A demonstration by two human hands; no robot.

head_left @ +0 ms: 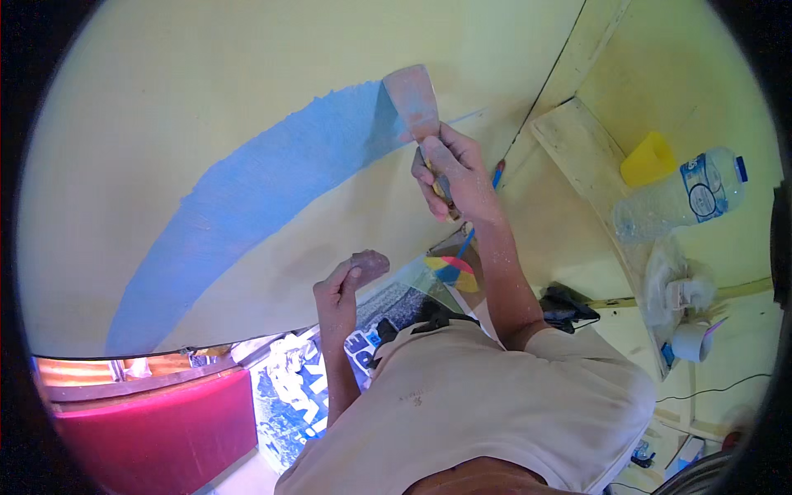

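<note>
White cup (687, 343), pink stick (718, 324) at its mouth — right hand (459, 180) closed round scraper (412, 97) — left hand (337, 287) half-curled on brown block (370, 265).

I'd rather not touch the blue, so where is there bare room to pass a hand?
The pale panel is bare above the blue band; a smaller patch lies between the band and the block in the left hand. Crowded: around the right hand, scraper and blue stick, and along the plank with the yellow container and bottle.

scraper handle (443, 190) partly behind right hand (462, 175), shirt print (416, 400) illegible
</note>
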